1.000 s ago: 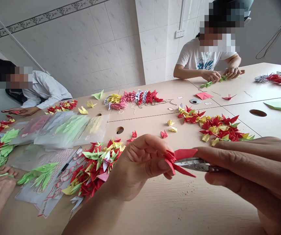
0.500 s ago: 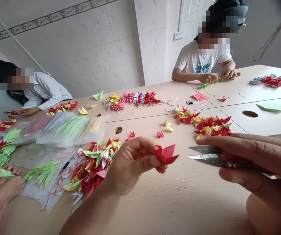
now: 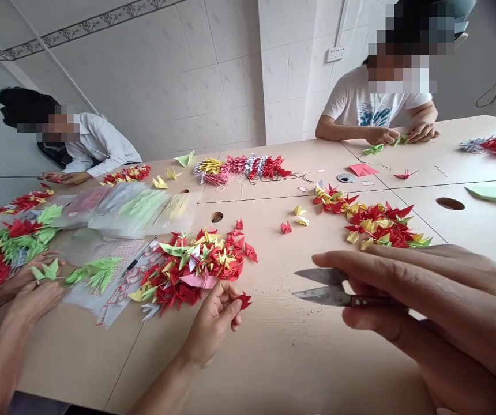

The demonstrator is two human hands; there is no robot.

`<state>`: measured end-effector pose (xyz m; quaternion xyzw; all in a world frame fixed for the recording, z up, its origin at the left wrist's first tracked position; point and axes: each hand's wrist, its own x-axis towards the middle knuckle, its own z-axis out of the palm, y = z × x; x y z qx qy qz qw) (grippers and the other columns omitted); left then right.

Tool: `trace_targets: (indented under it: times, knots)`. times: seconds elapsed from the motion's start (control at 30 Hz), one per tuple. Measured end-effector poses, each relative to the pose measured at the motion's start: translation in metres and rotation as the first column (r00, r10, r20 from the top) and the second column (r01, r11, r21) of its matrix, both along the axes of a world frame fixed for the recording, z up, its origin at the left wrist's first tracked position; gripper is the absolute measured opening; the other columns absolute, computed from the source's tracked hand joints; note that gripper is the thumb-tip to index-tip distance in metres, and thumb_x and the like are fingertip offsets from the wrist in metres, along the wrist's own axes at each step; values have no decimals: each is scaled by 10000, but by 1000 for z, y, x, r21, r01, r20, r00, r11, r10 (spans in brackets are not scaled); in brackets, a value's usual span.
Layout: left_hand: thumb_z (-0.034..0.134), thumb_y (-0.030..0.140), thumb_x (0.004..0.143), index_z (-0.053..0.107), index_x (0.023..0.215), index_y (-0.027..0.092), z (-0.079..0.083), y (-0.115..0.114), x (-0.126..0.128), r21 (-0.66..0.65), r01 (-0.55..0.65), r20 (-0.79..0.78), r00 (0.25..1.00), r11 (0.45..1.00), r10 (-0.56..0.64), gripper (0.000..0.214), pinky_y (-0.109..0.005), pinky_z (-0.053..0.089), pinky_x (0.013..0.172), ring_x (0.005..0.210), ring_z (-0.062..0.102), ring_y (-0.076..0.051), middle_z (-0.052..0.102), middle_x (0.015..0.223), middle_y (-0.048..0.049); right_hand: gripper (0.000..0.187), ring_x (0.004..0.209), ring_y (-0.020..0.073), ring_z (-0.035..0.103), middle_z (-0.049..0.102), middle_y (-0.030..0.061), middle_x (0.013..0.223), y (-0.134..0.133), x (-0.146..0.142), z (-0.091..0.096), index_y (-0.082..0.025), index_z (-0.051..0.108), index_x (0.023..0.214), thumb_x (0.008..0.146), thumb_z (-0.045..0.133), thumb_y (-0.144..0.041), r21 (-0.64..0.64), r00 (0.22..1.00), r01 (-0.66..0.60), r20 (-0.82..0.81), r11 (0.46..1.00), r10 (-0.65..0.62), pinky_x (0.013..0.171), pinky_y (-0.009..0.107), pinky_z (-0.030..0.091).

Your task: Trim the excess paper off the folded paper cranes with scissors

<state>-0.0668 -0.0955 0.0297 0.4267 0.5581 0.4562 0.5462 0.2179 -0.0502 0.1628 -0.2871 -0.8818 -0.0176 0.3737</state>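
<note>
"White tiles cover the wall [image 3: 213, 86], and a long wooden table [image 3: 317, 369] stands below it. What are the hands doing?"

"The left hand [image 3: 211, 328] pinches a red paper crane [image 3: 244, 300] with its thumb and fingers. The right hand [image 3: 421, 305] curls around small scissors [image 3: 334, 295]. Their blades stand a little open, with no paper between them."

"How much looks done?"

"Lots! A big heap of red, yellow and green paper cranes [image 3: 191, 271] sits just beside the left hand. Another heap [image 3: 373, 222] lies farther off, with a few loose cranes [image 3: 295, 216] near it. Past those, cranes on thread [image 3: 243, 167] lie in a row, and plastic bags [image 3: 139, 207] hold more paper."

"What looks left?"

"The red crane is in the hand, not on a heap. A pink paper piece [image 3: 363, 169] lies alone. A person in a white shirt [image 3: 373, 104] is working on green paper, and another person's hands [image 3: 36, 294] are at the far left, by the green cranes."
</note>
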Motion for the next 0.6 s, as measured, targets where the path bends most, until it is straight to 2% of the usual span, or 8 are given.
trace_targets:
  times: [0.13, 0.23, 0.27, 0.33, 0.47, 0.53, 0.6]
  knots:
    - [708, 351, 919, 545, 865, 209, 1, -1, 2, 24, 53, -110, 993, 998, -50, 222, -232, 385, 570, 588, 468, -97, 527, 702, 55, 232, 605, 178, 662, 758, 27, 862, 4, -4, 0, -285, 615, 1264, 1075, 492, -340, -59, 993, -111, 26, 992, 113, 519, 309, 476]
    - [678, 290, 934, 562, 848, 204, 7, 6, 13, 69, 134, -167, 978, 989, -121, 168, -244, 380, 613, 606, 439, -102, 495, 681, 62, 235, 588, 155, 638, 725, 26, 819, 7, -1, -17, -253, 620, 1262, 1076, 491, -314, -116, 990, -93, 97, 989, 104, 504, 283, 416]
    - [673, 279, 936, 568, 851, 204, 8, 9, 18, 84, 162, -179, 973, 983, -145, 155, -247, 377, 619, 609, 434, -103, 486, 673, 64, 252, 609, 157, 643, 723, 28, 824, 9, 0, -27, -245, 627, 1264, 1081, 480, -336, -178, 987, -70, 131, 982, 94, 515, 280, 416]
    - [673, 275, 932, 583, 867, 201, 7, 15, 28, 107, 210, -189, 964, 972, -188, 134, -253, 377, 620, 612, 442, -105, 504, 684, 59, 280, 630, 163, 642, 722, 45, 833, 12, 3, -50, -216, 652, 1229, 1088, 456, -359, -214, 986, 5, 164, 977, 31, 529, 282, 430]
    - [654, 316, 939, 589, 907, 196, -11, 26, 43, 112, 235, -180, 960, 965, -213, 140, -261, 404, 585, 601, 494, -101, 638, 841, 0, 265, 640, 129, 625, 691, 16, 848, 29, 3, -106, -168, 657, 1180, 1080, 510, -365, -312, 970, 191, 204, 931, -131, 580, 271, 523]
    - [666, 332, 934, 598, 934, 196, -21, 30, 44, 106, 219, -186, 963, 970, -197, 152, -257, 420, 572, 603, 516, -101, 652, 870, -10, 252, 786, 141, 677, 712, 48, 1038, 39, 0, -131, -178, 669, 1175, 1040, 603, -381, -375, 956, 262, 227, 889, -186, 704, 314, 600]
    - [691, 332, 929, 614, 981, 191, -27, 33, 40, 106, 204, -204, 962, 973, -179, 169, -245, 439, 569, 619, 536, -100, 642, 874, -5, 280, 929, 182, 700, 703, 79, 1176, 49, -3, -149, -188, 661, 1235, 1026, 627, -371, -432, 949, 295, 240, 852, -206, 802, 372, 618]
